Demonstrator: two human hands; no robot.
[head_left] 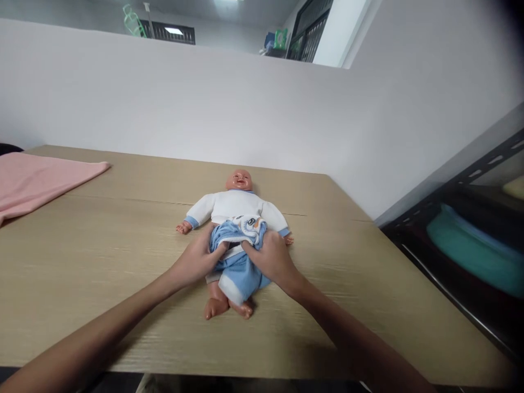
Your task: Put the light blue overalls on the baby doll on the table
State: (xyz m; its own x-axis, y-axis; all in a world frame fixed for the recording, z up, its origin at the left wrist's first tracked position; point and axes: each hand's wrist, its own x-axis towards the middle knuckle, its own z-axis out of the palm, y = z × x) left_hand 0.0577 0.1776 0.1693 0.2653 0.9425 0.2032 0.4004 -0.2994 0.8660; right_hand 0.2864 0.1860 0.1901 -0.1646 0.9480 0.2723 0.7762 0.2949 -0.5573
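A baby doll (pixel 238 180) lies on its back on the wooden table, head toward the wall and bare feet toward me. It wears a white top (pixel 235 204) with blue cuffs and collar. Over its belly and legs I hold a pair of blue doll pants (pixel 241 275) with white trim and an embroidered animal face. My left hand (pixel 204 251) grips the waistband's left side, thumb inside the opening. On the other side, my right hand (pixel 272 254) pinches the waistband, thumb likewise tucked in. The fabric hides the doll's upper legs.
A pink cloth (pixel 45 177) lies on the table (pixel 135 245) at the left. White walls (pixel 196 103) rise behind and to the right. A black metal rack (pixel 462 262) with a teal item (pixel 475 248) stands at the right edge.
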